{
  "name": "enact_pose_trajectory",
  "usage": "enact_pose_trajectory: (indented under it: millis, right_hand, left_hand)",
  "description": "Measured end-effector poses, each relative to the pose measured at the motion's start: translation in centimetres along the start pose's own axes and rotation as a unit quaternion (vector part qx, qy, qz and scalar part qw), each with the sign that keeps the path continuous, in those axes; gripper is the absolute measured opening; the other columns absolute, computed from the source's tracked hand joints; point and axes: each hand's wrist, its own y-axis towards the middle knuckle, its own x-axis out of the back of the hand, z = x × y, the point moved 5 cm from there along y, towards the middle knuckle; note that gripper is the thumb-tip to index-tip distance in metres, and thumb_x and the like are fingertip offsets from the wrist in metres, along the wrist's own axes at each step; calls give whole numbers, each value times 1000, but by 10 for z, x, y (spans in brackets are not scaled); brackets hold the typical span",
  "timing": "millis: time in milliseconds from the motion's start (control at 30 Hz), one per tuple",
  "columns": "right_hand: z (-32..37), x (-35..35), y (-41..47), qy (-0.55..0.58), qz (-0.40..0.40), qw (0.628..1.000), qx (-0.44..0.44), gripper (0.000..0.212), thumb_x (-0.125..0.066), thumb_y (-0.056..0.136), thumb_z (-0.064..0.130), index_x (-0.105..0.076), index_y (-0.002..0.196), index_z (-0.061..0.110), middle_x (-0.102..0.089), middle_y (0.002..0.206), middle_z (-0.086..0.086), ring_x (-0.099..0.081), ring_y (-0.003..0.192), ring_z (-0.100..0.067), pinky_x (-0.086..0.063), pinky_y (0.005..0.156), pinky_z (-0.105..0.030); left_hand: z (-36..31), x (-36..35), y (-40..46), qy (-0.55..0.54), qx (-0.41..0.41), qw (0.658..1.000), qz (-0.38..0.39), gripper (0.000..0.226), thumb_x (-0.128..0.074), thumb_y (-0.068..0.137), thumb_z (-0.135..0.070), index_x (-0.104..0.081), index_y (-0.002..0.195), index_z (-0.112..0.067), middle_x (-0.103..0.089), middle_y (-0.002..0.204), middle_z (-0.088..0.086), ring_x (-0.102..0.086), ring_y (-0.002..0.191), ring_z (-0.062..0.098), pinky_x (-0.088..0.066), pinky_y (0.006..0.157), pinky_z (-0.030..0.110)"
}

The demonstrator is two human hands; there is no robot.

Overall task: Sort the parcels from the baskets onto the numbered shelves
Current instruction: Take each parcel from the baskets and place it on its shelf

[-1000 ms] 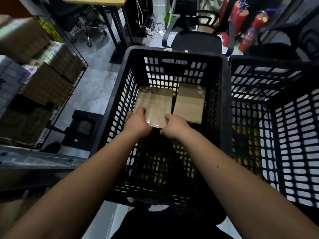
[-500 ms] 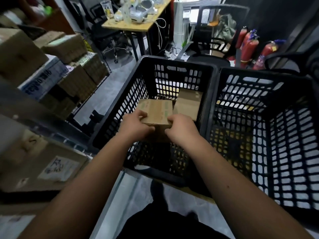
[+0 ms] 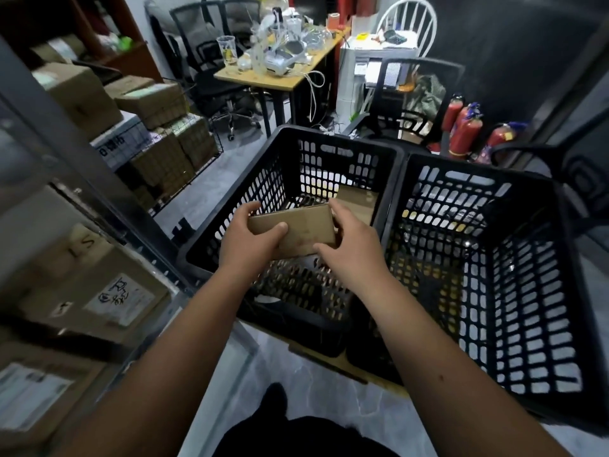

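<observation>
While gripping a flat brown cardboard parcel (image 3: 298, 230) above the left black plastic basket (image 3: 286, 153), our left hand (image 3: 248, 239) and right hand (image 3: 351, 245), both clasped on its ends.

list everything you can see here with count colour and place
held parcel: 1, brown cardboard, over the left basket, gripped by both hands
second parcel: 1, brown, lying inside the left basket
left basket: 1, black, centre
right basket: 1, black, touching the left one
shelf rack: 1, grey metal, left, holding brown boxes
stacked cartons: several, brown, behind the rack
desk: 1, light wood, back centre, cluttered
plastic cup: 1, clear, on the desk
white chair: 1, back right
fire extinguishers: at least 3, red, behind the right basket
left hand: 1, holds the parcel's left end
right hand: 1, holds its right end
</observation>
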Motion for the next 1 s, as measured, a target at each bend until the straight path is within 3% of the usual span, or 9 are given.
enact_pose_trajectory:
  millis: [167,267,433,600,767,900,1000]
  right_hand:
    - [6,-5,11,-14,-3,1000,13,111,-90,81,22,-19,166,30,-39,152,3,-42,138,-16,-40,112,-30]
    - [10,-6,23,2,-27,1000,8,114,-96,73,27,-27,164,32,-38,145,6,-40,136,-13,-37,113,-30]
    - [1,-3,36,162,-46,985,-25,95,-102,60,25,-49,136,49,-43,146,12,-46,137,-14,-45,117,-44]
    - [-13,-8,42,310,-93,943,-72,86,-100,52,36,-53,117,67,-55,144,14,-52,137,-15,-50,111,-49]
    - [-23,-8,47,437,-114,885,-112,78,-96,70,28,-58,136,45,-67,136,1,-64,127,-25,-55,105,-51]
    - [-24,-2,57,507,-143,836,-156,89,-99,62,47,-63,142,32,-69,137,-8,-65,127,-33,-48,110,-61]
    - [-23,5,64,528,-153,822,-149,57,-87,78,44,-71,128,21,-76,121,-11,-73,112,-32,-53,104,-62]
  left_hand:
    - [-7,11,30,-69,3,997,36,68,-83,88,-32,-51,148,-25,-56,125,-4,-60,110,13,-59,97,46]
    - [-8,11,46,-103,10,993,56,63,-78,93,-27,-50,150,-21,-58,130,0,-60,105,8,-57,83,32]
    - [-6,10,66,-195,33,974,115,37,-68,100,-22,-62,135,-16,-69,121,4,-69,99,15,-56,59,18]
    - [7,-2,71,-236,39,955,175,34,-61,104,-34,-65,128,-10,-71,112,5,-68,102,23,-55,67,24]
    - [16,-7,78,-228,34,947,224,39,-61,104,-35,-60,140,-21,-70,129,0,-69,110,17,-55,72,22]
    - [18,-12,83,-217,18,939,266,46,-68,97,-27,-58,142,-24,-71,128,3,-74,107,20,-60,75,28]
    - [19,-19,84,-221,19,932,286,53,-75,87,-27,-59,137,-29,-72,125,7,-76,103,23,-62,75,33]
